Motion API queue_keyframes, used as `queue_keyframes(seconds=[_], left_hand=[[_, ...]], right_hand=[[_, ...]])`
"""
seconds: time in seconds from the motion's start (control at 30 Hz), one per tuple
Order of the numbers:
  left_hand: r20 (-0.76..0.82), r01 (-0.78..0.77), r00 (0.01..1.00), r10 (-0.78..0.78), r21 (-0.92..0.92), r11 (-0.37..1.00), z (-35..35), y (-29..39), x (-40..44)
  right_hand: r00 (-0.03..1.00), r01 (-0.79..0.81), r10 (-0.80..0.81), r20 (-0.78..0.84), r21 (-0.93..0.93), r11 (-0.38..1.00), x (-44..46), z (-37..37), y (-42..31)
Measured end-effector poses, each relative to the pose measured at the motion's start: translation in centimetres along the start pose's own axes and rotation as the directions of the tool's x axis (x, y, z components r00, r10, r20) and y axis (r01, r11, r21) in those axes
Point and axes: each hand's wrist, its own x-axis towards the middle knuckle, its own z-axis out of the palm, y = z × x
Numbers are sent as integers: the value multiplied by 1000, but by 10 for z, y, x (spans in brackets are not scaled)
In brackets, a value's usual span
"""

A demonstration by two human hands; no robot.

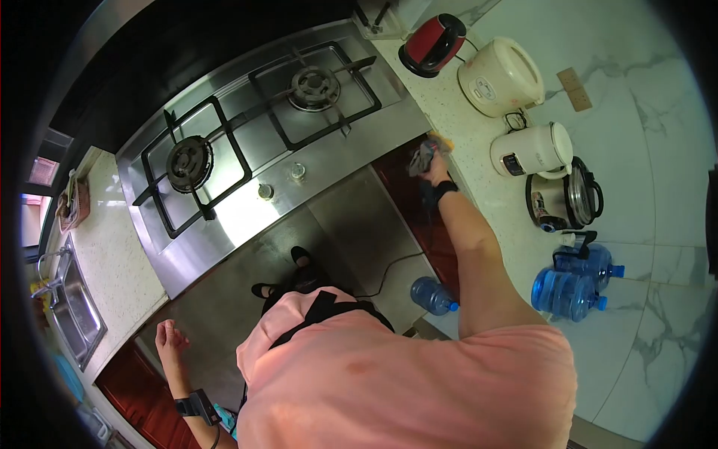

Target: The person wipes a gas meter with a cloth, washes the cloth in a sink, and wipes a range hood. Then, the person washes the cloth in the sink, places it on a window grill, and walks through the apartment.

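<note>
At the corner between the steel gas stove [247, 213] and the pale speckled counter [493, 217], my right hand [436, 170] is closed round a crumpled grey cloth [422, 159]. Something yellow-orange [443, 142] shows beside the cloth at the counter edge. My left hand [171, 338] hangs at the lower left, away from the stove, its fingers curled in with nothing visible in them. Two burners with black grates sit on the stove, and two knobs [298, 171] are on its front strip.
Along the right counter stand a red kettle [434, 45], a cream rice cooker [501, 77], a white kettle [527, 151] and a steel pot [561, 196]. Blue water bottles [568, 292] are beyond; another [431, 295] is lower down. A sink [75, 307] is at left. A cable crosses the floor.
</note>
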Motion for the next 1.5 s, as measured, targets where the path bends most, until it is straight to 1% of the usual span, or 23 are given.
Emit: queue_keyframes(seconds=[0.07,0.17,0.2,0.27,0.3,0.4,0.5,0.57,0.63,0.7,0.8,0.9,1.0,1.03,1.1,1.13,1.2,1.3,1.4,1.47,1.5], left_hand=[[-26,26,999,-26,3,1000,3,0,-3],[-59,81,995,-79,31,996,10,9,-12],[-67,102,993,-99,46,994,11,10,-15],[-62,88,995,-83,87,992,7,7,-16],[-57,81,996,-75,108,991,4,5,-16],[-72,94,994,-88,90,991,0,-6,-13],[-36,125,992,-123,73,989,7,-11,-2],[14,110,994,-112,72,991,16,-6,4],[72,85,993,-91,77,993,29,4,10],[109,52,992,-59,59,997,34,10,15],[126,22,992,-28,44,999,33,14,13],[114,29,993,-34,46,999,14,4,7],[83,54,995,-56,20,998,-13,-15,-5],[60,71,996,-71,6,997,-25,-21,-12],[13,78,997,-78,-30,997,-42,-29,-29],[-10,80,997,-81,-61,995,-53,-40,-34],[-44,107,993,-110,-66,992,-75,-56,-45],[-102,119,986,-129,-99,988,-109,-79,-66],[-144,110,981,-129,-136,985,-143,-105,-85],[-168,107,977,-133,-155,982,-162,-119,-100],[-187,107,972,-140,-176,979,-171,-126,-107]], right_hand=[[999,17,-23,-46,-124,992,-27,31,-33],[1000,-22,21,-11,-83,996,36,43,-16],[999,25,-28,-34,-77,997,41,48,-10],[989,118,-123,-80,-59,991,47,59,2],[992,76,-77,-101,-10,997,47,62,5],[997,76,-76,-3,-8,997,30,61,16],[998,59,-61,-13,-119,991,13,64,32],[997,-81,79,-21,-173,982,9,67,46],[998,-44,33,-59,-179,983,-41,88,65],[996,-54,63,63,-132,990,-22,81,108],[985,-163,168,24,-149,975,-57,99,136],[983,-130,145,111,-131,983,-114,118,160],[988,-155,152,-34,-158,975,-133,138,199],[988,-131,141,69,-139,982,-139,142,215],[951,-114,138,277,-99,988,-152,141,242],[943,-154,185,275,-131,979,-176,149,246],[863,-248,283,419,-136,959,-182,155,277],[859,-301,365,359,-222,927,-218,173,307],[800,-355,439,409,-268,896,-263,192,343],[734,-359,445,513,-263,896,-279,201,381],[683,-398,477,553,-266,878,-285,207,400]])
